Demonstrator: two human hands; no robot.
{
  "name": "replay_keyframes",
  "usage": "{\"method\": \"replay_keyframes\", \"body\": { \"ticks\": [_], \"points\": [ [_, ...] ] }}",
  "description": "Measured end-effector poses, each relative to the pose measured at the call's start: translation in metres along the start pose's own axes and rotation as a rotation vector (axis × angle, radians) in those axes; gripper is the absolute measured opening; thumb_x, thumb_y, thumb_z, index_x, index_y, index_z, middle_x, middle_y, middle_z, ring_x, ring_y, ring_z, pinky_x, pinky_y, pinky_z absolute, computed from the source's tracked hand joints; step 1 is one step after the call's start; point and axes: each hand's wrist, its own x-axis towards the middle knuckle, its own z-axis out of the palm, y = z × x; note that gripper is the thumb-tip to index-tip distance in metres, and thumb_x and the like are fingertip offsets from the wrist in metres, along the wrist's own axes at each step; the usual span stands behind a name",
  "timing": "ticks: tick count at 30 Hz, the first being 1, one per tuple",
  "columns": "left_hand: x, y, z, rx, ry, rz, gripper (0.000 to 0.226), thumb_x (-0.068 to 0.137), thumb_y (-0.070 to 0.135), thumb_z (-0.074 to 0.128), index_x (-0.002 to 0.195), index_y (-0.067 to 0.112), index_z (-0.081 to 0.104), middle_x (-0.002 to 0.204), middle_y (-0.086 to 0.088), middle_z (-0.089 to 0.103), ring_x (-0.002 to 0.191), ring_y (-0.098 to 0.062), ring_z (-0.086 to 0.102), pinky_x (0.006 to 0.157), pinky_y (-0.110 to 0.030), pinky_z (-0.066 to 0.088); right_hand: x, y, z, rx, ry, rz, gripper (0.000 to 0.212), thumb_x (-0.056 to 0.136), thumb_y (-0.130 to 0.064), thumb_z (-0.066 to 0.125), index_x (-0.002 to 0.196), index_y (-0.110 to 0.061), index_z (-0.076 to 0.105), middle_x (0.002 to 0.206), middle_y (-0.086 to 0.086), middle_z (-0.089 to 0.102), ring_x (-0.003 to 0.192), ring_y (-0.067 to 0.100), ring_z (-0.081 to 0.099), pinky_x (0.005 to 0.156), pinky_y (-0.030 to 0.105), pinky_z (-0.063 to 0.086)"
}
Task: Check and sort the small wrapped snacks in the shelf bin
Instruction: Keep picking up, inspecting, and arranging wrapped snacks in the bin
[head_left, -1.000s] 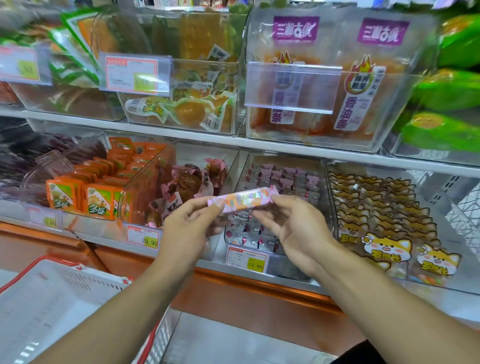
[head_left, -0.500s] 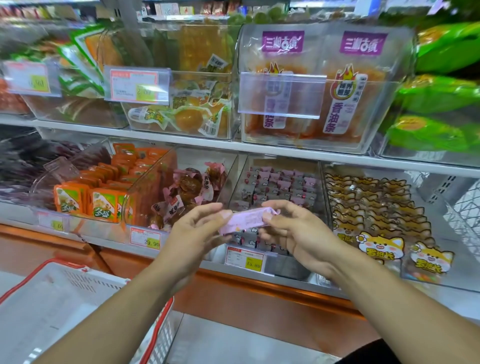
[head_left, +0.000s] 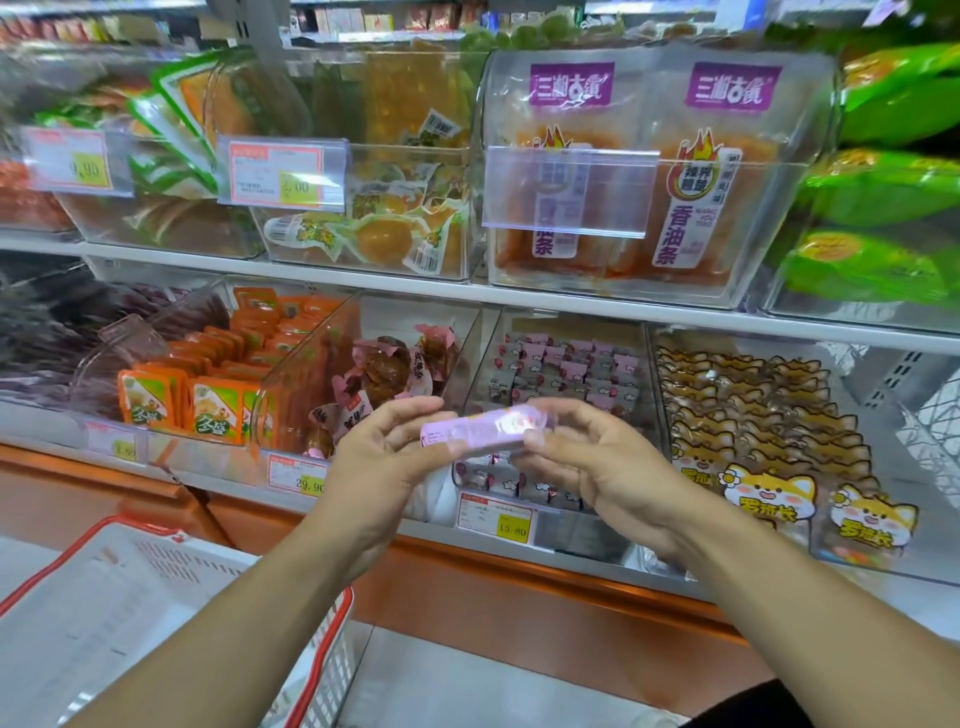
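Holding one pink snack bar in front of the shelf bin

Holding a small pink snack bar (head_left: 480, 430) with both hands, I keep it level in the air, just in front of the clear shelf bin (head_left: 556, 467). My left hand (head_left: 382, 460) pinches the left end between thumb and fingers. My right hand (head_left: 587, 462) pinches the right end the same way. The wrapper is shiny and smooth, and the bar is long and thin.

The bin behind it is see-through plastic. It is full of small square packs (head_left: 566, 371) in pink and grey, stacked in rows. A price tag (head_left: 496, 522) sits on its front.

To the left, a clear bin holds brown lumpy snacks (head_left: 387, 366) in crinkly pink wrappers. Next to that are flat orange packs (head_left: 208, 395). To the right are packs with a cartoon cat (head_left: 769, 493). A white basket (head_left: 130, 613) with a red rim is down by my left arm.
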Motion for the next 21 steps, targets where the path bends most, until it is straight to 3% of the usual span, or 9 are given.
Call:
{"method": "replay_keyframes", "body": {
  "ticks": [4,7,9,11,16,21],
  "points": [
    [-0.002,-0.003,-0.001,0.107,-0.054,0.114,0.057,0.056,0.002,0.086,0.109,0.011,0.069,0.103,-0.009,0.077,0.096,-0.019,0.075,0.079,-0.022,0.058,0.002,0.005,0.002,0.022,0.011,0.085,0.044,0.075,-0.027,0.079,0.112,-0.007,0.066,0.111,0.020,0.074,0.099,0.028,0.073,0.078,0.030,0.062],
    [-0.003,-0.004,-0.001,0.166,-0.091,0.113,0.053,0.065,-0.003,0.086,0.112,0.014,0.070,0.111,-0.005,0.076,0.104,-0.015,0.073,0.082,-0.022,0.058,0.004,0.007,0.000,-0.033,0.041,0.031,0.045,0.073,-0.020,0.080,0.113,-0.004,0.065,0.108,0.018,0.075,0.095,0.026,0.072,0.077,0.030,0.062],
    [-0.004,-0.003,0.000,0.178,-0.096,0.027,0.052,0.067,0.015,0.088,0.115,0.017,0.069,0.113,-0.001,0.075,0.104,-0.015,0.073,0.083,-0.025,0.059,0.003,0.006,-0.002,-0.051,0.029,-0.015,0.047,0.072,-0.009,0.080,0.116,-0.005,0.064,0.110,0.015,0.075,0.100,0.027,0.073,0.078,0.030,0.062],
    [-0.006,-0.002,0.002,0.150,-0.104,-0.076,0.052,0.070,0.028,0.085,0.117,0.014,0.067,0.110,-0.008,0.076,0.100,-0.024,0.075,0.086,-0.033,0.061,0.002,0.005,-0.003,-0.075,0.035,-0.057,0.052,0.068,-0.004,0.081,0.116,-0.007,0.064,0.112,0.010,0.075,0.105,0.026,0.072,0.079,0.029,0.061],
    [-0.007,-0.001,0.006,0.105,-0.065,-0.055,0.044,0.072,0.023,0.082,0.108,0.003,0.068,0.101,-0.015,0.077,0.095,-0.031,0.075,0.078,-0.028,0.061,0.004,0.003,0.000,-0.034,0.112,-0.094,0.058,0.067,-0.001,0.081,0.120,-0.012,0.061,0.111,0.009,0.076,0.100,0.022,0.074,0.074,0.022,0.059],
    [-0.001,-0.005,0.014,0.152,0.003,-0.021,0.039,0.078,0.009,0.082,0.114,0.007,0.066,0.097,-0.009,0.078,0.091,-0.024,0.076,0.079,-0.028,0.062,0.016,0.000,-0.001,0.069,0.184,-0.045,0.034,0.085,0.003,0.071,0.116,0.000,0.060,0.107,0.017,0.076,0.096,0.024,0.075,0.083,0.028,0.061]
  ]
}}
